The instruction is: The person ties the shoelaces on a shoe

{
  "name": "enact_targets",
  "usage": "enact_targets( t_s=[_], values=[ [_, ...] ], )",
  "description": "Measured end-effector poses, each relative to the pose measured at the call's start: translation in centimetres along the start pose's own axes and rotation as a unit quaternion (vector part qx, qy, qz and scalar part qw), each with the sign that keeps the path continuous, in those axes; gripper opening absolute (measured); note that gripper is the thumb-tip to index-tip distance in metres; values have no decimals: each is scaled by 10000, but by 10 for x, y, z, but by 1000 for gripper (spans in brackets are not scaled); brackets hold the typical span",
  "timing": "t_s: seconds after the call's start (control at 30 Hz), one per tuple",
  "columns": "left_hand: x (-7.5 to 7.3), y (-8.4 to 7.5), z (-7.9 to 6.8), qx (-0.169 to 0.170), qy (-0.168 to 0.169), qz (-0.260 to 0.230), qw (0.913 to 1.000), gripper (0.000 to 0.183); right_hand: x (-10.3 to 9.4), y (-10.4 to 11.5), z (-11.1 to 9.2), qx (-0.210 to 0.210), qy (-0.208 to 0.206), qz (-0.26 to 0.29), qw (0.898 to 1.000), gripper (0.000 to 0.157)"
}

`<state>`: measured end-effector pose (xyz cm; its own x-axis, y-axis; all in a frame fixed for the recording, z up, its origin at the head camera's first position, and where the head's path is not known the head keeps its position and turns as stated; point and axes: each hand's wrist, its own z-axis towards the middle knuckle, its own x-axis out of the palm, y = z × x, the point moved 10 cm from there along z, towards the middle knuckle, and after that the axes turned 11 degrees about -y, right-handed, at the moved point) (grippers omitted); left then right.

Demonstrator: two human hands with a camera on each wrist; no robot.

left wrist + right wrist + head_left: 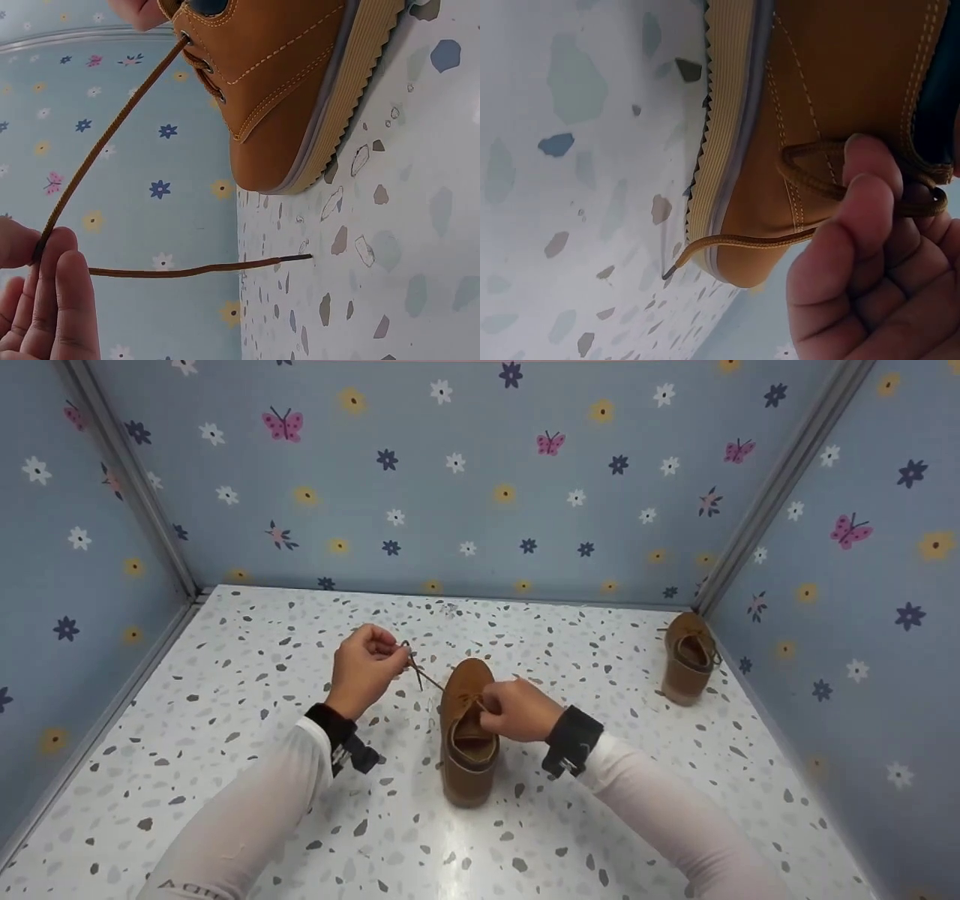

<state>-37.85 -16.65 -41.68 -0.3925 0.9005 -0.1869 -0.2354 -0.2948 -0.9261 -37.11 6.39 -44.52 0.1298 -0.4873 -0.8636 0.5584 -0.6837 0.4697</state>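
Observation:
A brown lace-up shoe [470, 780] stands on the speckled tabletop, its toe pointing away from me. My left hand [369, 664], out to the left of the toe, pinches a brown shoelace [112, 127] between thumb and fingers. That lace runs taut from the shoe's top eyelet, and its loose tail ends in a dark tip over the table. At the shoe's throat my right hand [521, 709] grips the other lace [765, 241] with curled fingers. A small loop bulges beside those fingers in the right wrist view, and a free end trails toward the toe.
A second brown shoe [684, 679] stands in the far right corner, its lace hanging over the side. Blue panels [465, 472] with flowers and butterflies enclose the white speckled table [247, 660] at the back and both sides. Each wrist wears a black strap with a small device.

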Motion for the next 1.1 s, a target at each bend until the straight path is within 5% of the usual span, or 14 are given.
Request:
enact_targets(
  t_s=[0.23,0.53,0.73,0.97,1.1],
  values=[
    [2,3,-1,-66,135,26,9999,22,2,-5,-3,4,266,346,9990,31],
    [6,8,0,-263,422,389,9980,23,-18,-31,-8,347,556,880,9940,10],
    [8,14,3,-546,642,388,9957,19,-33,-46,-11,792,747,1367,9846,20],
    [12,25,3,-1078,894,391,9894,25,-58,-67,-9,1313,373,2266,9644,24],
    [16,31,2,-1451,1015,261,9839,29,-68,-83,-8,1781,105,2948,9388,28]
  ],
)
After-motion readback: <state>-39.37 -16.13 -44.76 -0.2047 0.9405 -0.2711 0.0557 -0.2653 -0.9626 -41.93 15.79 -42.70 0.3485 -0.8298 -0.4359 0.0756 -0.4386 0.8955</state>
